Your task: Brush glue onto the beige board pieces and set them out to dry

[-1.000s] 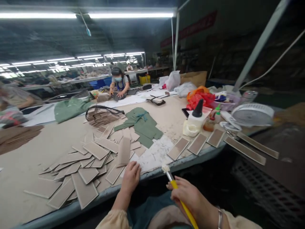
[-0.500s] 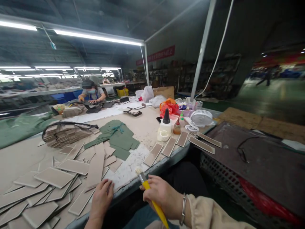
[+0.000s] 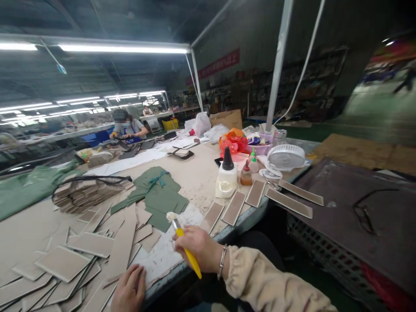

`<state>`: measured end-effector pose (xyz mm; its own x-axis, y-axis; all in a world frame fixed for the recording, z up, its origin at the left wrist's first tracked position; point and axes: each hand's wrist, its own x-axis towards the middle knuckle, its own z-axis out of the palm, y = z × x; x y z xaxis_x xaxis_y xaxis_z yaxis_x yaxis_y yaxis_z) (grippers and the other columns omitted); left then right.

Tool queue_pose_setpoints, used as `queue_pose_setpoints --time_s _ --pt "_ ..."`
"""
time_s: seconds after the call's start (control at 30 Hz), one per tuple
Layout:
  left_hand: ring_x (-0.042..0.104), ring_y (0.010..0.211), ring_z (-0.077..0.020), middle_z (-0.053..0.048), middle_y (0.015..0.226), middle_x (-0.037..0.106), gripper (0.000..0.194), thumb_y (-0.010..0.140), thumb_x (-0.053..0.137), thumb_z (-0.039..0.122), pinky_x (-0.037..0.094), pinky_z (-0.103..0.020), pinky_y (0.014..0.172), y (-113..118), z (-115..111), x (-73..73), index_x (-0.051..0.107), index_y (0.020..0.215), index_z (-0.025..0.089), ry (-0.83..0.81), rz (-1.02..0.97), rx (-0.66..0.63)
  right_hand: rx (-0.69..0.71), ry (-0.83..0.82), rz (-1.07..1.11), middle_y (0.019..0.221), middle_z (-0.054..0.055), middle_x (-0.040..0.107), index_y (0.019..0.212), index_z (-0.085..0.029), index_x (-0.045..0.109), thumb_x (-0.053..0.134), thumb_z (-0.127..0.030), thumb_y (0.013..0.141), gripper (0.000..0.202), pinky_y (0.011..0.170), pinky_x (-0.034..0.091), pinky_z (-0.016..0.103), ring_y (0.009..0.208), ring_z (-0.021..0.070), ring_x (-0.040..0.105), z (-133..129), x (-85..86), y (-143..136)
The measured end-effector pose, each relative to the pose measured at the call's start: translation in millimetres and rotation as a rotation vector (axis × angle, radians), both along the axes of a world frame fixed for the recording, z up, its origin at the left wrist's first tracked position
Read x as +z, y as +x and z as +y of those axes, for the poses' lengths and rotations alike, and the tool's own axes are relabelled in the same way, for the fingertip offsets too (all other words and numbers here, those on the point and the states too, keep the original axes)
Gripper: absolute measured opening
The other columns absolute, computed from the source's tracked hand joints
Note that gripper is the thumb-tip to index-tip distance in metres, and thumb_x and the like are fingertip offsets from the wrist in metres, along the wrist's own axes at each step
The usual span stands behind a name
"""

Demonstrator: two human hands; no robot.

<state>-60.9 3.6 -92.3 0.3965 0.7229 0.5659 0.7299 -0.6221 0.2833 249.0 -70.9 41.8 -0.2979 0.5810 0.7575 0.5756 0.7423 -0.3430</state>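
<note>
My right hand (image 3: 198, 249) is closed around the yellow handle of a paintbrush (image 3: 188, 255). Its bristles (image 3: 171, 216), coated in something whitish, point up and to the left over a white, stained patch of the tabletop. My left hand (image 3: 130, 286) lies at the table's near edge with its fingers on the surface, next to a long beige panel (image 3: 121, 242) and a thin brown strip. Many beige panels with pale edges (image 3: 63, 262) are heaped left of it. A few similar brown strips (image 3: 234, 208) are laid out along the edge to the right.
A white glue bottle with a black nozzle (image 3: 226, 177) stands behind the strips. Near it are small bottles (image 3: 246, 174), a white fan (image 3: 286, 157) and red plastic bags (image 3: 233, 142). Green cut pieces (image 3: 162, 195) and a bound stack (image 3: 87, 195) lie further left. Another person (image 3: 128, 125) works across the table.
My right hand has lifted the brush up and to the left, over the table's edge. My left hand sits lower in view beside the panels. The camera view has shifted slightly.
</note>
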Motion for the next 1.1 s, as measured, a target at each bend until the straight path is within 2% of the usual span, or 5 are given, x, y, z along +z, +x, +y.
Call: queue_pose_setpoints --time_s 0.17,0.47,0.73,1.0,1.1 --pt "0.066 0.098 -0.0242 -0.01 0.104 0.067 0.022 0.088 0.049 0.033 0.056 -0.041 0.089 15.4 -17.3 20.3 0.067 0.094 0.021 0.024 0.057 0.123 -0.04 -0.006 0.195 0.099 0.008 0.067 0.093 -0.021 0.052 0.052 -0.012 0.088 0.011 0.09 0.05 0.034 0.1 0.0172 0.063 38.4 -1.4 29.4" --pt "0.062 0.104 -0.022 -0.01 0.109 0.063 0.019 0.089 0.049 0.025 0.052 -0.038 0.094 19.8 -27.2 28.5 0.064 0.1 0.019 -0.022 0.134 0.176 -0.281 -0.059 0.24 0.099 0.008 0.07 0.098 -0.021 0.053 0.054 -0.024 0.09 0.009 0.078 0.053 0.034 0.091 0.0218 0.068 106.2 -0.1 82.3" --pt "0.059 0.106 -0.0218 -0.011 0.11 0.06 0.02 0.09 0.048 0.027 0.051 -0.038 0.096 26.2 -24.8 34.0 0.062 0.102 0.019 -0.105 0.181 0.204 -0.276 -0.046 0.212 0.101 0.009 0.07 0.101 -0.021 0.054 0.054 -0.027 0.09 0.012 0.076 0.053 0.033 0.09 0.0229 0.069 105.2 -5.5 80.5" --pt "0.06 0.102 -0.0245 -0.014 0.107 0.059 0.026 0.089 0.047 0.03 0.053 -0.042 0.092 27.4 -20.0 39.5 0.064 0.102 0.016 -0.104 0.208 0.186 -0.401 -0.007 0.251 0.097 0.008 0.071 0.097 -0.02 0.056 0.055 -0.03 0.09 0.012 0.074 0.053 0.032 0.089 0.0228 0.07 97.4 -16.1 125.0" --pt "0.062 0.094 -0.0249 -0.013 0.1 0.06 0.023 0.088 0.048 0.032 0.054 -0.044 0.086 41.5 -13.3 44.9 0.065 0.095 0.016 -0.088 0.212 0.151 -0.44 0.037 0.305 0.096 0.008 0.072 0.094 -0.02 0.056 0.055 -0.028 0.09 0.009 0.075 0.054 0.031 0.089 0.021 0.07 89.6 -15.0 133.8"
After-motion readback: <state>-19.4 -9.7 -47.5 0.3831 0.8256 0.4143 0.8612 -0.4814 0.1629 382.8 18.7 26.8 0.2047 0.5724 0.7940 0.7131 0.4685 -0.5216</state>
